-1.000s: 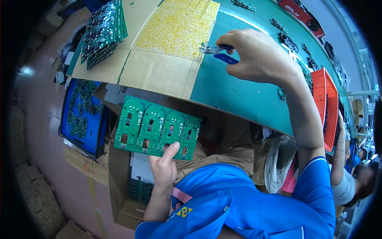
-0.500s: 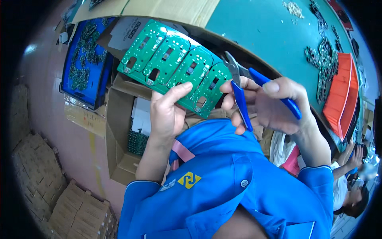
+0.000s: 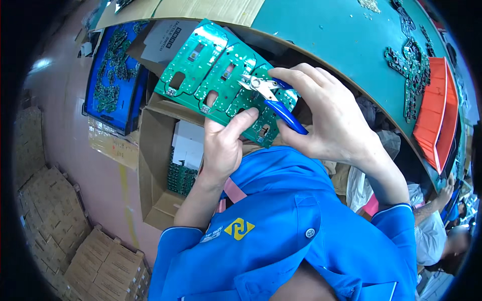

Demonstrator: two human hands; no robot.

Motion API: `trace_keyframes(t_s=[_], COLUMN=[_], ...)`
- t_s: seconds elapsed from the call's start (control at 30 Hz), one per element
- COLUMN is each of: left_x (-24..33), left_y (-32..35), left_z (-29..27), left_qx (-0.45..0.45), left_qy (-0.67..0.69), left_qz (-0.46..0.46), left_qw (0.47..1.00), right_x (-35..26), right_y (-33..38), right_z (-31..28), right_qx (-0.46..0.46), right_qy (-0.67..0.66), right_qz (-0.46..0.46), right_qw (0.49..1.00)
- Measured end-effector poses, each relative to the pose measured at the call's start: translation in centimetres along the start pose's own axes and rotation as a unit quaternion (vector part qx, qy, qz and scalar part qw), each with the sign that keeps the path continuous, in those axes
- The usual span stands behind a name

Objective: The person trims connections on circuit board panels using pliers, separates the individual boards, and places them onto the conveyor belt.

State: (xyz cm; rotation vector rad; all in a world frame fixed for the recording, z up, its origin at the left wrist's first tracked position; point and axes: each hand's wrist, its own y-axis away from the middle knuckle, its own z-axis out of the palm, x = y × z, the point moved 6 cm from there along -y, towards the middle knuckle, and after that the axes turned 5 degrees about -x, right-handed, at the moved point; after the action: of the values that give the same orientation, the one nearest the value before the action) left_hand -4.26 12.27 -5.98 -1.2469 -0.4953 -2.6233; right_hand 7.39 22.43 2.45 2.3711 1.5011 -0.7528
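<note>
A green circuit board panel, made up of several joined sections, is held tilted in front of my body. My left hand grips its lower edge, with the thumb lying across the face. In my right hand is a pair of blue-handled side cutters, gripped by the handles. The cutters' jaws are spread and lie over the middle of the board, close to its surface; whether they touch it I cannot tell.
Below the board at left stands a cardboard box with green boards inside. Farther left is a blue tray of small boards. The green table carries a pile of boards and an orange bin. Another person sits at right.
My right hand has turned over and brought the cutters left, from beside the board to over its middle. The board has shifted slightly in my left hand.
</note>
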Motion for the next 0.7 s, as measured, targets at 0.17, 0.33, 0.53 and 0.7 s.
trace_keyframes(t_s=[0.17,0.33,0.53,0.7], left_x=[0.0,-0.2,0.1,-0.2], left_y=[0.3,0.2,-0.1,-0.2], left_z=[0.2,0.0,0.2,0.1], left_qx=[-0.001,-0.01,-0.007,0.002], left_qy=[0.015,-0.024,-0.055,-0.068], left_qz=[0.009,0.001,0.028,0.039], left_qw=[1.0,1.0,0.998,0.997], right_x=[0.1,0.1,0.2,0.4], right_y=[-0.7,-1.0,-1.2,-1.2], right_z=[0.2,0.3,0.3,0.5], right_qx=[-0.002,-0.019,-0.031,-0.047], right_qy=[0.013,0.023,0.01,0.002], right_qz=[-0.006,-0.003,0.004,0.024], right_qw=[1.0,1.0,0.999,0.999])
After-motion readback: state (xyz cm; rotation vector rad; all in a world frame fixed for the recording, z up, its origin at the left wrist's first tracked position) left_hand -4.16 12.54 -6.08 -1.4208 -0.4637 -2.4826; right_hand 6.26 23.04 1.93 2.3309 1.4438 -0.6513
